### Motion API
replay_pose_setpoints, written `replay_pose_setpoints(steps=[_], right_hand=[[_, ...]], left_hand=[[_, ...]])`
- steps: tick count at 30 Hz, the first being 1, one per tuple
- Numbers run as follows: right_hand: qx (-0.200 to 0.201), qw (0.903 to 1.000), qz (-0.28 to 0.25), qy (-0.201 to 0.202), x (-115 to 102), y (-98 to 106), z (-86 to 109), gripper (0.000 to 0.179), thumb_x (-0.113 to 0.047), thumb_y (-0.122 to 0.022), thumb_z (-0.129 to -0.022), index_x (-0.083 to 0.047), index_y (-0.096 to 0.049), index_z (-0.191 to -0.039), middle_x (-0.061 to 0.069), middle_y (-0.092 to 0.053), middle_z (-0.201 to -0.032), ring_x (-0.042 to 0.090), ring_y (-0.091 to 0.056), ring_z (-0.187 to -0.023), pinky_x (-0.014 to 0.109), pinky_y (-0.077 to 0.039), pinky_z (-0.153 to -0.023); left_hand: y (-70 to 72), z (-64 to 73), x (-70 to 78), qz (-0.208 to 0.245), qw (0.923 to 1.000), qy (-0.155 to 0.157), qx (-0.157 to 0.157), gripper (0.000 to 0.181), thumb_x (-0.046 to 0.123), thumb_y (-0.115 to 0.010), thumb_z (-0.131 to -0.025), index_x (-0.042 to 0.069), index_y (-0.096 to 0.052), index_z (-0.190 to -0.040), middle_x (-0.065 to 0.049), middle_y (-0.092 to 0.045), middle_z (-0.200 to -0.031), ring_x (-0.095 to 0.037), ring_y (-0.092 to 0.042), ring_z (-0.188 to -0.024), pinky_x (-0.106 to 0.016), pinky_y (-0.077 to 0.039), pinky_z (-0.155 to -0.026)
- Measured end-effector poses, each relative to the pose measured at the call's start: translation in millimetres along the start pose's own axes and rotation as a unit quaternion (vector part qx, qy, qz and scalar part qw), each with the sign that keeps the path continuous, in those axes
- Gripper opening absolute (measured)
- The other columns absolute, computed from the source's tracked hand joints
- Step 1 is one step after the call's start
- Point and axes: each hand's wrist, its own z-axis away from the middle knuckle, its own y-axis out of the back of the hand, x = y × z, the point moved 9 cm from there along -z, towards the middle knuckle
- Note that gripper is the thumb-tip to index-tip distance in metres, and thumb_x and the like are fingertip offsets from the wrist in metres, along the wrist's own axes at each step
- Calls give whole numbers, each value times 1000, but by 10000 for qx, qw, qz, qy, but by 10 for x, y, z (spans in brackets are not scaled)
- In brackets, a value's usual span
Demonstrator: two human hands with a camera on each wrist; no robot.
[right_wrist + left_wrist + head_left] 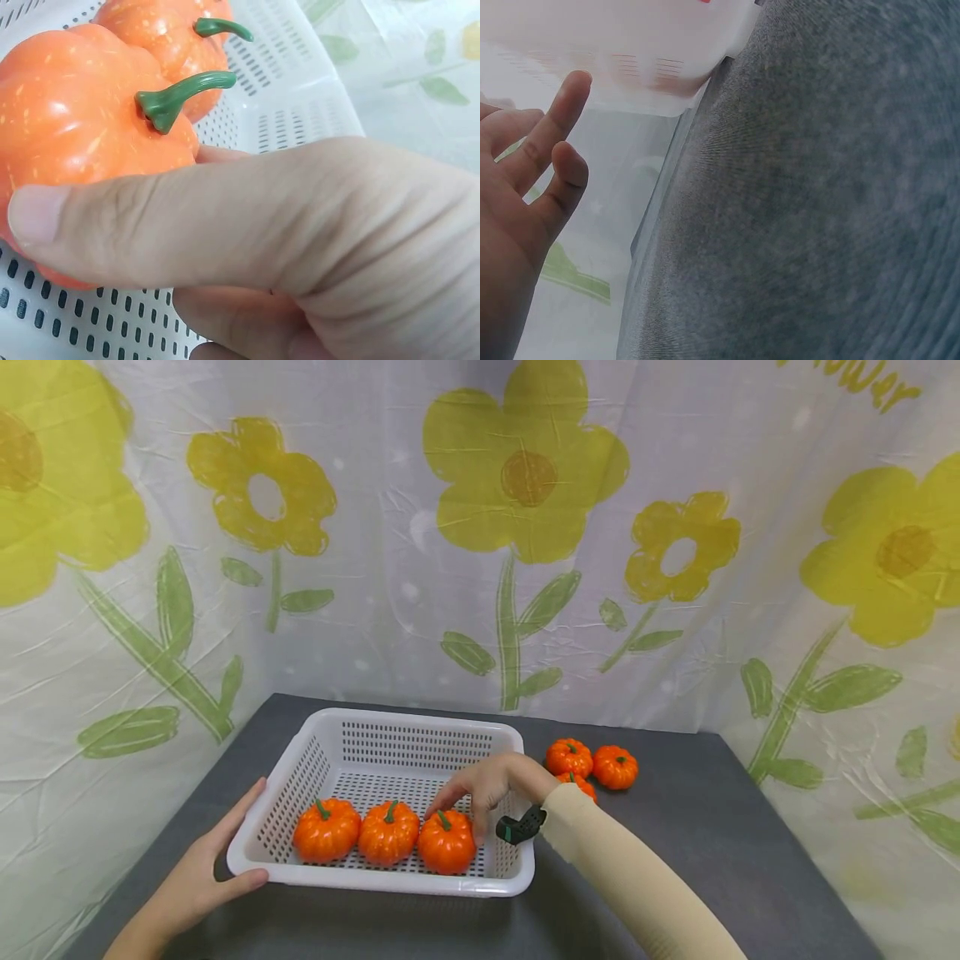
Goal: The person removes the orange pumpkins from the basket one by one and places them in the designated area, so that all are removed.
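Your right hand [489,782], at the centre of the head view, pinches the glossy orange, ribbed, round pumpkin with a green stem [447,850], its thumb on the pumpkin's right side and a finger at the upper left. That pumpkin lies right under the grip, inside the white perforated plastic basket [420,721], at the right end of a row of 3 like it. It is roundish, with no clear long axis; the basket's long axis runs left to right, and so does the row. Your left hand [197,872] is far from that pumpkin, at the lower left, thumb and fingers spread against the basket's left corner. 3 more orange pumpkins [615,768] sit on the dark grey tabletop [675,835], outside the basket, right of centre, nearer your right hand.
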Motion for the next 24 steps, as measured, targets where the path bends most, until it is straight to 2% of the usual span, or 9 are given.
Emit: replay_pose_setpoints(steps=[9, 16, 20, 24], right_hand=[[84, 10000, -29, 8, -4, 2, 19, 79, -6, -89, -76, -25, -62, -148, -7, -58, -151, 5, -50, -134, 39, -42, -117], [109, 9997, -224, 3, -21, 1, 52, 73, -11, -87, -79, -20, -62, -147, -6, -58, -149, 5, -51, -131, 34, -49, -109], [215, 9997, -150, 13, -50, 27, 101, 73, -16, -87, -79, -19, -61, -147, -5, -58, -149, 6, -52, -129, 31, -53, -103], [410, 9991, -44, 131, -100, 70, 169, 70, -20, -87, -79, -19, -63, -145, -7, -59, -146, 5, -53, -128, 29, -53, -100]], left_hand=[[0, -7, 27, 14, 9999, -137, -4, 104, 11, -80, -83, 21, -24, -171, 38, -28, -160, 22, -38, -128, -4, -31, -96], [4, -5, 15, -19, 10000, -60, -18, 105, 11, -80, -83, 22, -24, -171, 40, -28, -159, 23, -38, -127, -5, -32, -95], [4, -3, -3, -17, 10000, 10, -43, 104, 12, -80, -84, 23, -24, -171, 41, -27, -158, 24, -37, -127, -6, -33, -95], [-1, -1, 14, 73, 9999, -73, -29, 104, 10, -79, -84, 22, -24, -171, 39, -27, -160, 24, -37, -129, -4, -31, -96]])
